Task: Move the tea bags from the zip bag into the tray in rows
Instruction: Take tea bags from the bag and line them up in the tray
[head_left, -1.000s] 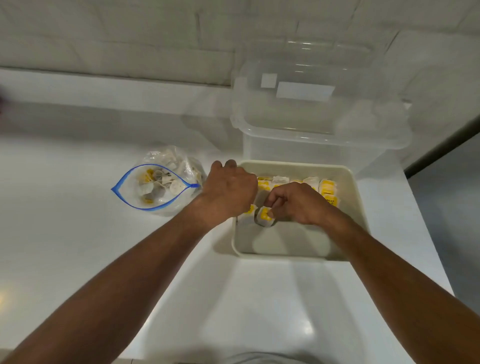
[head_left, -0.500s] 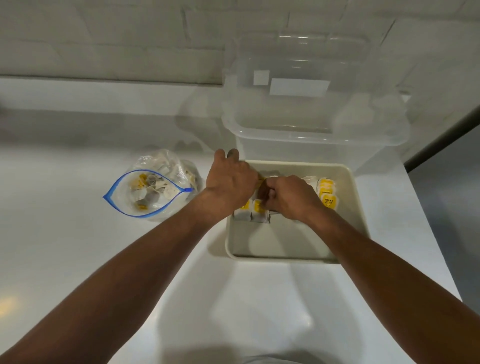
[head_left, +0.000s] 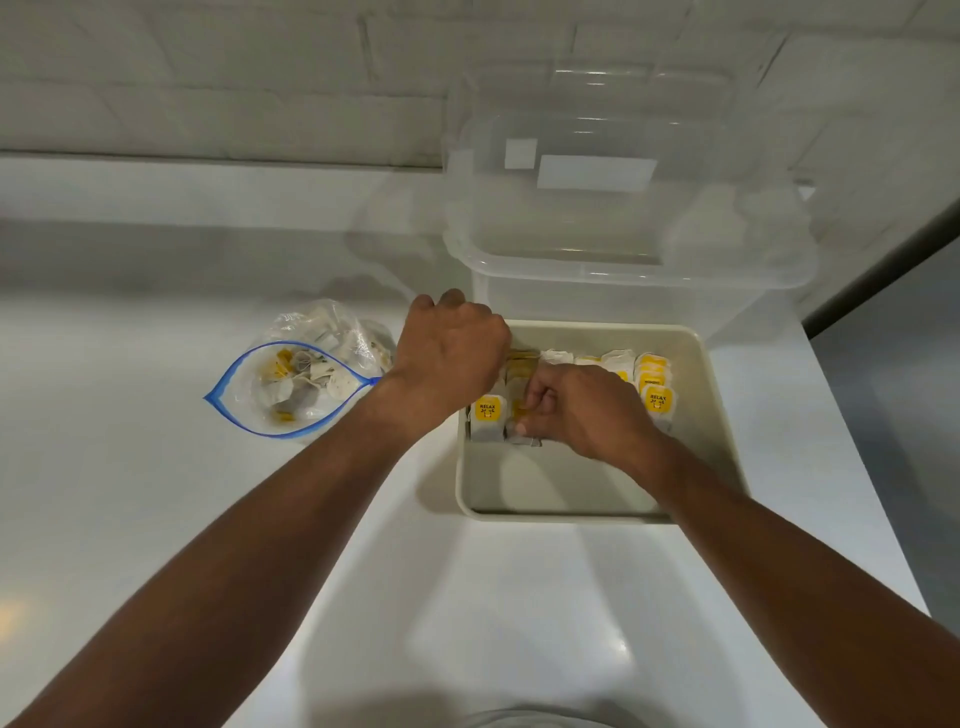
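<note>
While left grip state unclear, right grip pinches tea bag inside tray.

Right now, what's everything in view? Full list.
counter: one, white, under everything
zip bag: one, clear with blue zip, open, left of tray
loose tea bags: many, white and yellow, inside zip bag
tray: one, cream, centre-right on counter
rowed tea bags: many, white with yellow tags, tray's far part
clear bin: one, transparent, behind tray
wall: white tile, at back
left hand: curled over tray's far-left corner; what it holds is hidden
right hand: fingers pinch a tea bag in the tray
</note>
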